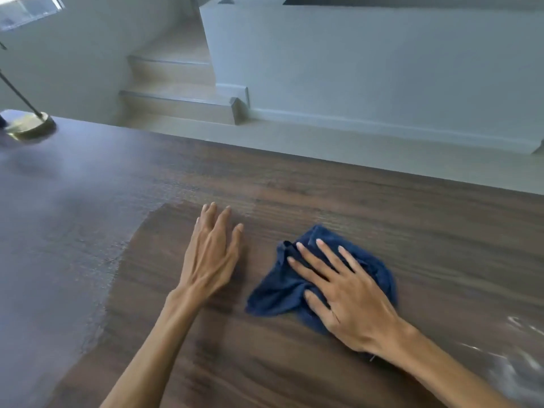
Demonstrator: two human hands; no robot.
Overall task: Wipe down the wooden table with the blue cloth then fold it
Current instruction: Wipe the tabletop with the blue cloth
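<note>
The right hand point(350, 298) lies flat, fingers spread, pressing the crumpled blue cloth point(294, 287) onto the tabletop point(382, 207) right of centre. The left hand point(210, 254) rests open, palm down, on bare wood just left of the cloth.

A dark blue, soft cloth point(294, 287) lies crumpled in a loose bunch on the dark brown wood-grain table point(382, 219). The tabletop's left part looks paler, perhaps dusty or glare-lit.
</note>
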